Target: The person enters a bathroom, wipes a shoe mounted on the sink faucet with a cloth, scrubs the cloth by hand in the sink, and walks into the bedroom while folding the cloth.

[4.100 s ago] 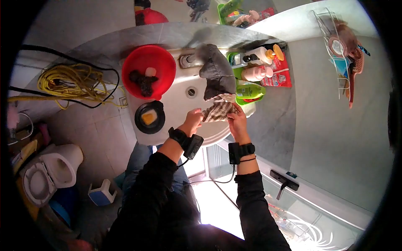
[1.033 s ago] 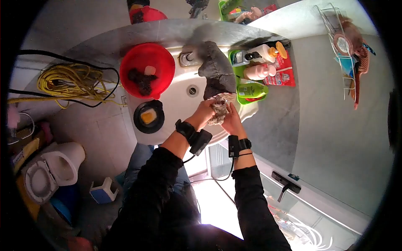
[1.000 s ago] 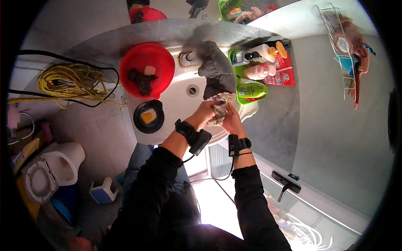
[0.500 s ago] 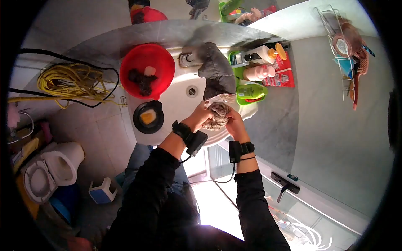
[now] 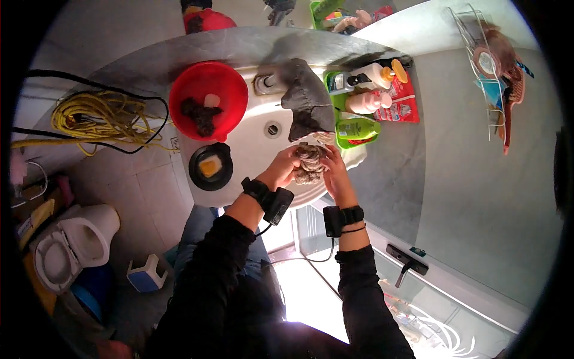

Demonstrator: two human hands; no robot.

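Observation:
A bunched, brownish patterned cloth (image 5: 309, 160) is held over the front of the white sink (image 5: 254, 119). My left hand (image 5: 280, 170) closes on its left side, and my right hand (image 5: 337, 172) grips it from the right. Just beyond it, a dark grey cloth (image 5: 306, 99) lies over the right part of the basin. The metal drain (image 5: 272, 129) shows in the basin. On the left of the sink, a red basin (image 5: 234, 99) contains dark wet cloth and a small pale piece. A yellowish bar of soap (image 5: 210, 166) rests in a black dish (image 5: 225, 178).
On the right, a green tray (image 5: 342, 142) carries several bottles beside a red packet (image 5: 405, 103). A coil of yellow cord (image 5: 84, 116) lies at left. A toilet (image 5: 101, 236) and small stool (image 5: 147, 275) stand lower left. A wire rack (image 5: 478, 57) hangs upper right.
The patterned cloth is bunched more compactly and sits slightly apart from the grey cloth. My right fingers have shifted up over its right side.

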